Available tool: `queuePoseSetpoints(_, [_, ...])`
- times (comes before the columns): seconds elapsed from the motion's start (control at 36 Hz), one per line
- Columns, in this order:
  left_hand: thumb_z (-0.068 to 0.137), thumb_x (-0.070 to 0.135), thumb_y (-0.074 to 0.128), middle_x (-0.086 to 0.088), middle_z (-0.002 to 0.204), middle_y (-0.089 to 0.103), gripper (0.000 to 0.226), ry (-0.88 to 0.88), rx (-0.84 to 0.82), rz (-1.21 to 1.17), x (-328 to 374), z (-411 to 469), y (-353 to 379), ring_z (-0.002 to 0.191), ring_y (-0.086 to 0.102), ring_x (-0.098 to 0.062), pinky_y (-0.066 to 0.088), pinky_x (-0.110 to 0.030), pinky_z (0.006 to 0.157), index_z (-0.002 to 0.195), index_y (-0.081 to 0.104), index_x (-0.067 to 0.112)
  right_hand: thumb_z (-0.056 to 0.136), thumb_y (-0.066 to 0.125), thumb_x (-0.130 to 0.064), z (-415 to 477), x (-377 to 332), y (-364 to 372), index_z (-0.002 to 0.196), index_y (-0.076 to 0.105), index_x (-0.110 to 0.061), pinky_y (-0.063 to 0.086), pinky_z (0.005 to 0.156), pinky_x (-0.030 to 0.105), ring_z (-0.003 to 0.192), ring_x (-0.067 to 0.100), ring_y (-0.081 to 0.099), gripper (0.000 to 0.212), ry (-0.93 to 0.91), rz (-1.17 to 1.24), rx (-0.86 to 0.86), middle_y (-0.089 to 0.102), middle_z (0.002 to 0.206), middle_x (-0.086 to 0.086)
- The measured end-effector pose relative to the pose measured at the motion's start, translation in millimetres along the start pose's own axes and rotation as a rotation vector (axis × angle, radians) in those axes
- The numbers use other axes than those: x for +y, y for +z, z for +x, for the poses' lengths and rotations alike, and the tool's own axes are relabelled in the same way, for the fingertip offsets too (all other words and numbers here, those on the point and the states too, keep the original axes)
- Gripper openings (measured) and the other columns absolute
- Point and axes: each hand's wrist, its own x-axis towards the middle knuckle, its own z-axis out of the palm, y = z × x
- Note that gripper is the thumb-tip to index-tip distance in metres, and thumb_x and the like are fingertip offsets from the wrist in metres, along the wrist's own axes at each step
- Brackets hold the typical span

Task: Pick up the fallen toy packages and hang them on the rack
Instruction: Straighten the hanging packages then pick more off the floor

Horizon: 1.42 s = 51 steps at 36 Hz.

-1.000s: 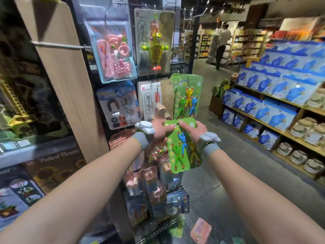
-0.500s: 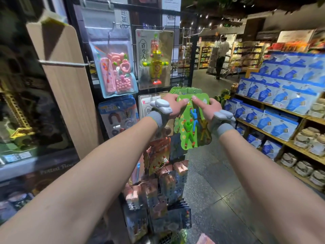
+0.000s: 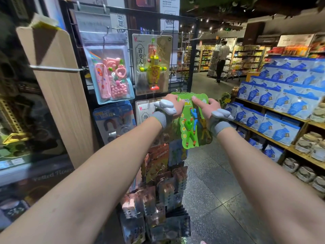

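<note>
I see a wooden board (image 3: 52, 95) leaning just left of the black wire rack (image 3: 193, 55). High on the rack's left side hangs a clear bag of pink toys (image 3: 112, 80). Under it hangs a blue magnet pack (image 3: 114, 124). Near the rack's middle hangs a card with a yellow robot toy (image 3: 152, 67).

Below the robot card, at the rack's right edge, my left hand (image 3: 173, 107) grips the top left corner of the green toy package (image 3: 193, 124), with its fingers curled round the edge. The package is held up flat in front of the rack, right against more green packs (image 3: 177, 94) that hang there. It has little blue, green and orange stick men on it. I cannot tell if its hole is on a hook.

My right hand (image 3: 205, 107) pinches the top right corner, with one finger laid straight along the front.

Lower on the rack, many small packs (image 3: 158, 199) hang in crowded rows.

To the right of the rack is a shelf (image 3: 299, 121) full of blue bags. Far behind the rack a person (image 3: 221, 60) stands in the aisle.
</note>
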Motion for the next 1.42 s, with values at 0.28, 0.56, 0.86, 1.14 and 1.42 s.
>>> queuePoseSetpoints(0.28, [0.104, 0.037, 0.04, -0.019, 0.128, 0.062, 0.049, -0.034, -0.024, 0.138, -1, 9, 2, 0.116, 0.06, -0.034, 0.045, -0.034, 0.091, 0.127, 0.056, -0.004, 0.061, 0.077, -0.065, 8, -1, 6, 0.106, 0.064, -0.012, 0.055, 0.084, 0.038, 0.093, 0.022, 0.068, 0.07, -0.044, 0.038, -0.03, 0.071, 0.1, 0.0])
queuePoseSetpoints(0.56, [0.106, 0.03, 0.036, -0.016, 0.125, 0.062, 0.039, -0.02, -0.043, 0.258, -4, 16, 3, 0.107, 0.062, -0.03, 0.045, -0.031, 0.086, 0.116, 0.061, 0.002, 0.092, 0.059, -0.047, 22, 10, 9, 0.135, 0.051, -0.006, 0.044, 0.09, 0.026, 0.108, 0.023, 0.053, 0.06, -0.009, 0.06, -0.023, 0.057, 0.127, 0.011])
queuePoseSetpoints(0.86, [0.102, 0.023, 0.044, -0.007, 0.079, 0.046, 0.044, -0.062, 0.017, 0.19, -10, 21, 14, 0.083, 0.042, -0.022, 0.034, -0.029, 0.071, 0.061, 0.028, 0.021, 0.086, 0.072, -0.034, 35, 26, 9, 0.095, 0.062, -0.013, 0.044, 0.059, 0.022, 0.068, 0.01, 0.054, 0.025, -0.04, 0.048, 0.042, 0.062, 0.08, -0.003])
queuePoseSetpoints(1.14, [0.099, 0.026, 0.048, -0.002, 0.069, 0.042, 0.042, -0.042, -0.036, 0.305, -20, 7, 15, 0.083, 0.043, -0.018, 0.035, -0.026, 0.072, 0.061, 0.033, 0.018, 0.085, 0.071, -0.04, 37, 31, 14, 0.108, 0.064, -0.012, 0.052, 0.086, 0.035, 0.094, 0.021, 0.062, 0.037, -0.039, 0.041, 0.066, 0.067, 0.103, 0.004])
queuePoseSetpoints(1.42, [0.102, 0.04, 0.039, -0.012, 0.08, 0.059, 0.044, 0.001, -0.118, 0.379, -52, -31, 8, 0.076, 0.058, -0.025, 0.036, -0.026, 0.062, 0.071, 0.055, 0.013, 0.089, 0.067, -0.038, 21, 43, 8, 0.109, 0.062, -0.008, 0.037, 0.076, 0.023, 0.092, 0.022, 0.057, 0.036, 0.001, -0.17, 0.117, 0.058, 0.099, 0.002])
